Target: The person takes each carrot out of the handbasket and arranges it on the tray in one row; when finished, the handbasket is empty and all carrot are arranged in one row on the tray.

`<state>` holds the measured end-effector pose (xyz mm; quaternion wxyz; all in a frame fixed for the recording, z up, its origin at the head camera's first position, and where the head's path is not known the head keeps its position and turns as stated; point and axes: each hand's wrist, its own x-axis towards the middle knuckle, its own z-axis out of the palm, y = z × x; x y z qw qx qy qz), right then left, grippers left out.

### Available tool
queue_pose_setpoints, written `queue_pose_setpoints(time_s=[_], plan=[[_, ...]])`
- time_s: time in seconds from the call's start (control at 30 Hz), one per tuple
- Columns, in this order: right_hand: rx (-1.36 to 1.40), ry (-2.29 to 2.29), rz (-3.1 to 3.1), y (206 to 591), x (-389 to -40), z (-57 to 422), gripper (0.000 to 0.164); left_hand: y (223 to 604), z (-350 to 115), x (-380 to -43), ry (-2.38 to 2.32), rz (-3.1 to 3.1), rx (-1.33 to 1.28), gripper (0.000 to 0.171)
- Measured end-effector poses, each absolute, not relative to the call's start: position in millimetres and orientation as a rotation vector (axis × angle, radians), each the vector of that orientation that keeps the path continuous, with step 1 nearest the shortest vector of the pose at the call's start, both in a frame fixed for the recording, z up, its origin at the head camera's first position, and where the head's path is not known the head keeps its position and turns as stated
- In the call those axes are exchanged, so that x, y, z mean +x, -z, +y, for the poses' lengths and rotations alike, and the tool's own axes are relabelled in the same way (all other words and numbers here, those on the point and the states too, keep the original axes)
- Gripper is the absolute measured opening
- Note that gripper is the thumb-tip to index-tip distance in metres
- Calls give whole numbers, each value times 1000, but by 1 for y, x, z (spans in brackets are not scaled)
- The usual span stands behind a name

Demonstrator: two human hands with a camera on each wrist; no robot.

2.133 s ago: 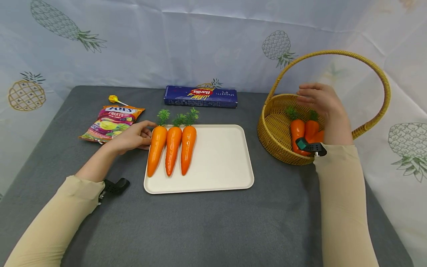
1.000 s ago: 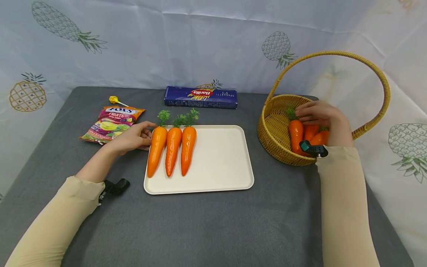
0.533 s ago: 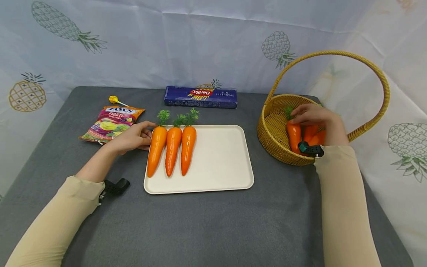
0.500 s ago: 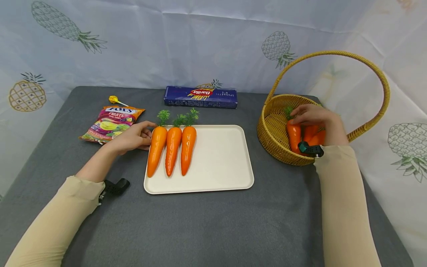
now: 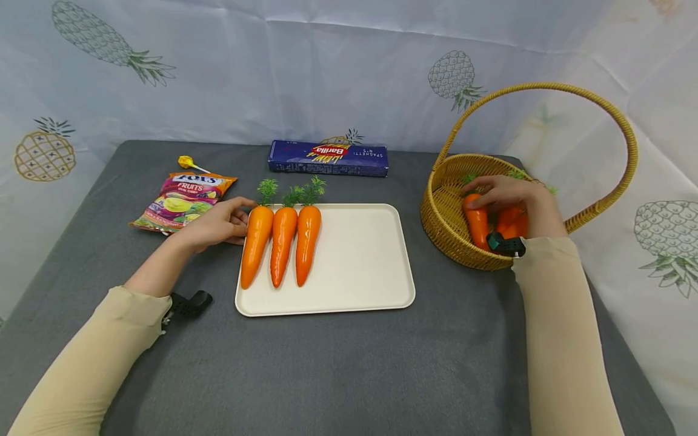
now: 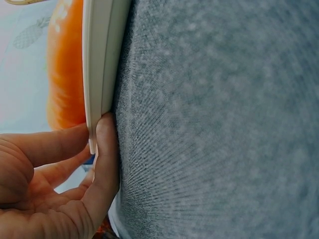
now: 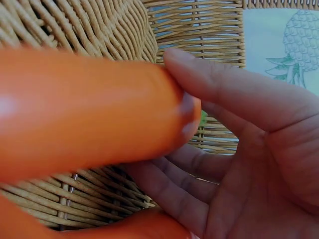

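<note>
My left hand (image 5: 218, 224) pinches the left edge of a cream tray (image 5: 360, 260). In the left wrist view the thumb lies at the top of the tray rim (image 6: 102, 55) and fingers are beneath it. Three orange carrots (image 5: 256, 245) with green tops lie side by side on the tray's left part. At the right, my right hand (image 5: 507, 192) reaches into a wicker basket (image 5: 448, 236) and grips the thick end of a carrot (image 5: 477, 227). The right wrist view has the thumb over this carrot (image 7: 99, 109) and fingers under it. More carrots (image 5: 512, 223) lie beside it, partly hidden.
Behind the tray lies a blue spaghetti box (image 5: 327, 158). A candy bag (image 5: 182, 203) and a yellow lollipop (image 5: 186, 162) are at the left, near my left forearm. The basket's tall handle (image 5: 545, 86) arches above my right hand.
My right hand has come down into the basket, moved left and taken hold of the left carrot there, whose thick end has shifted slightly left. The left hand and tray stay put.
</note>
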<state>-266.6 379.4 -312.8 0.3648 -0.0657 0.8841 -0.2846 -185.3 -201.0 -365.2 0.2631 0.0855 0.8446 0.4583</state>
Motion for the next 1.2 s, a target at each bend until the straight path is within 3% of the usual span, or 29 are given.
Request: queue_pose_setpoints(time_s=[1.2], plan=[[-145,898,2283,307,-263,375,64,365,-200,-186,-1244,2278,229,59]])
